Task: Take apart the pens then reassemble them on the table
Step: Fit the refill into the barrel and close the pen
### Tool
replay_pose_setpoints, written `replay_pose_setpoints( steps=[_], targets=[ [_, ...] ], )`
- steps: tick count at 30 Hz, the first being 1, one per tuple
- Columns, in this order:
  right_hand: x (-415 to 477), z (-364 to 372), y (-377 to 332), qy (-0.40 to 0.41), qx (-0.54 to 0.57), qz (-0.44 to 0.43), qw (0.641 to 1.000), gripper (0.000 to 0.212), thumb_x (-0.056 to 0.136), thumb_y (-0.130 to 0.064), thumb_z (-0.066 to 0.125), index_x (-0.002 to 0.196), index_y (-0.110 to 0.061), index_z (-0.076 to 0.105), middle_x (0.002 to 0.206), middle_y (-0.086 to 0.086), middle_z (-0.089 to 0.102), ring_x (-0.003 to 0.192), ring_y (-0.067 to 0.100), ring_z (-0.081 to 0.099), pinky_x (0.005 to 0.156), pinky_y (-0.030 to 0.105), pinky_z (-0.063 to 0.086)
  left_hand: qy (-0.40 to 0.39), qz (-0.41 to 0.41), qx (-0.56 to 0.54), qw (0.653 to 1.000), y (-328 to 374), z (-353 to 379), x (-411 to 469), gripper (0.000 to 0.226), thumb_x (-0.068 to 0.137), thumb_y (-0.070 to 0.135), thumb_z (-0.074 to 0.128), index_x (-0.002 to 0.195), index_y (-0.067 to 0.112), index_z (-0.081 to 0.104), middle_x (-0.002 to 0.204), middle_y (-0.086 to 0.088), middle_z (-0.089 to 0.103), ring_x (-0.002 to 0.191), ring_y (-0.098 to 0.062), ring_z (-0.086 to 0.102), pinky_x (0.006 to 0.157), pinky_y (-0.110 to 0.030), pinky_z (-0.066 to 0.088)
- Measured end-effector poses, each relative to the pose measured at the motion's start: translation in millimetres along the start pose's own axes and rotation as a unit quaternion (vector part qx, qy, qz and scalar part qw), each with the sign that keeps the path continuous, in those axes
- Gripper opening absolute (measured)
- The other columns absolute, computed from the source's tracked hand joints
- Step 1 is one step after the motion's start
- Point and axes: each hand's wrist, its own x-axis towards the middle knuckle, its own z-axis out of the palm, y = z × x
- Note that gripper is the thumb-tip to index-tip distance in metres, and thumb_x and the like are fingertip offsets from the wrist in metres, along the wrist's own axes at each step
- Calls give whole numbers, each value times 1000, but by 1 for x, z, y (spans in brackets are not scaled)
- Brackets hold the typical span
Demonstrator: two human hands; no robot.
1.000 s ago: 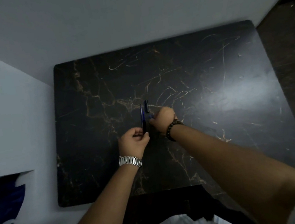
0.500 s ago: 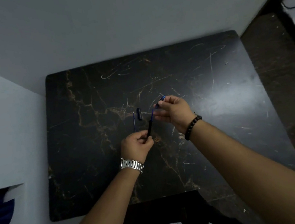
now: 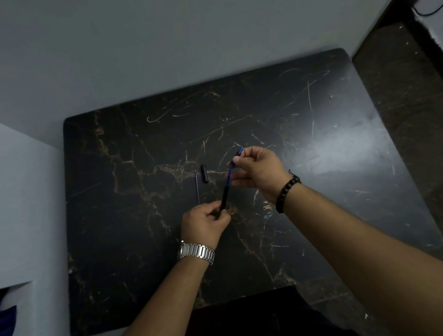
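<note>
While both hands grip it, pen [image 3: 226, 186] slanted above table [image 3: 139, 232], left fingers [image 3: 221, 214] low, right fingers [image 3: 237, 160] high.

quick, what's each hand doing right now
Left hand: closed on the black lower end of the pen.
Right hand: closed, fingers pinching the pen's blue upper end.

I see a blue pen [image 3: 227, 183] with a black grip end, slanted above the dark table's middle, its near end lower and to the left; a thin blue refill [image 3: 197, 187] lies flat just left; a short black cap [image 3: 204, 173] rests between them.
</note>
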Motion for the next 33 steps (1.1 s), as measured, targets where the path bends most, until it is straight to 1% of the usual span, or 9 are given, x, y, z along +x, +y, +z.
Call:
replay_pose_setpoints(
  steps=[2,5,8,11,14,19,24,27,33],
  targets=[
    [1,-2,0,1,-21,-3,1000,18,97,-5,59,115,-2,59,105,23,72,68,19,72,64,36,64,-1,0,2,1000,1,0,0,27,73,14,81,99,19,81,65,8,72,59,0,68,62,-17,58],
    [4,-5,-1,-14,-60,-10,998,3,97,-4,59,99,-7,59,97,18,74,69,19,73,66,37,64,-6,2,9,1000,0,-1,-1,27,73,15,81,100,19,80,68,3,76,61,-13,72,64,-26,61],
    [8,-6,-2,-20,-106,-11,994,10,97,0,57,93,-9,59,93,16,73,72,22,72,68,37,64,-9,5,23,1000,-2,0,-4,26,73,16,81,98,21,81,70,1,76,62,-15,72,65,-31,62],
    [11,-9,-4,-34,-160,-5,987,14,99,0,53,99,-11,61,97,14,73,81,22,73,75,39,64,-13,3,27,1000,-6,2,-5,27,72,17,81,99,21,81,73,1,77,64,-15,72,67,-35,62],
    [11,-11,-5,-44,-188,5,981,18,100,-1,50,104,-14,61,105,15,74,88,20,74,81,42,63,-16,3,28,999,-5,3,-7,27,72,17,80,99,21,81,76,1,78,65,-14,72,68,-34,63],
    [7,-13,-7,-43,-204,5,978,14,98,-5,57,112,-5,60,105,17,75,82,22,75,73,39,65,-18,6,29,999,2,4,-10,25,74,14,81,99,19,81,76,-2,78,64,-16,72,65,-28,61],
    [2,-16,-2,-66,-222,0,973,11,92,-5,67,95,-15,62,96,13,74,86,23,75,71,33,63,-7,-7,5,1000,8,7,-8,26,72,14,81,98,18,81,68,2,76,60,-9,70,66,-24,59],
    [0,-17,1,-65,-264,-7,962,10,90,-8,70,89,-17,66,92,7,72,80,15,69,70,26,58,-7,-21,-9,1000,11,10,-8,26,73,15,82,98,20,80,63,7,73,61,-4,70,66,-22,58],
    [-1,-21,7,-56,-267,-3,962,8,90,-11,71,85,-16,67,82,2,68,76,14,66,68,24,57,-16,-21,-18,999,10,14,-6,26,73,15,80,98,20,80,64,-1,76,63,-14,73,69,-29,62]
  ],
)
